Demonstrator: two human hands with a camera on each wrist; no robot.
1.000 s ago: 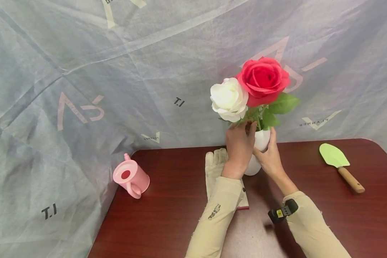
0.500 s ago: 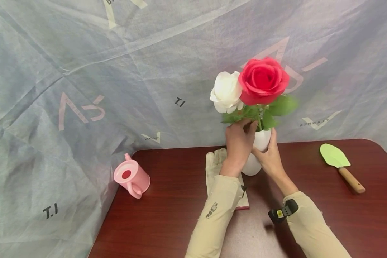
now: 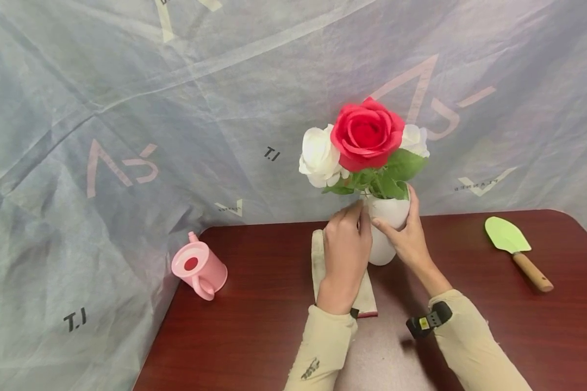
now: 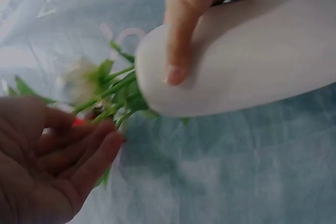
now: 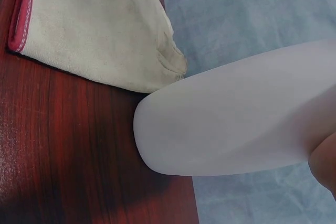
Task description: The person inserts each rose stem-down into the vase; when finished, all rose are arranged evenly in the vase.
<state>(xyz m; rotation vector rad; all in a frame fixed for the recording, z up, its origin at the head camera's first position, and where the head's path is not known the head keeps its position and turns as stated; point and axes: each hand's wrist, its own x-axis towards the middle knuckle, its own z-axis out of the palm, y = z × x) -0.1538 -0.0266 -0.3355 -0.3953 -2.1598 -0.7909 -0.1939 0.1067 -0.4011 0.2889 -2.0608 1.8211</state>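
Observation:
A white vase (image 3: 382, 239) stands upright on the table, its base resting on the wood in the right wrist view. My right hand (image 3: 411, 239) grips it near the rim, thumb in front and fingers round the far side. Leaning out of its mouth are a red rose (image 3: 368, 134), a white rose (image 3: 319, 156) at left and another white rose (image 3: 414, 140) partly behind the red one. My left hand (image 3: 346, 244) pinches the green stems (image 4: 107, 95) beside the rim, fingers curled at them in the left wrist view.
A white work glove (image 5: 105, 30) with a red cuff edge lies beside the vase, partly hidden by my left hand. A pink watering can (image 3: 199, 270) stands at left, and a green trowel (image 3: 517, 252) with a wooden handle lies at right. Grey cloth (image 3: 200, 136) hangs behind the table (image 3: 254, 326).
The red rose and the left white rose have shifted left, and a second white rose now shows at right. My left hand has moved down and left; the right keeps its hold on the vase.

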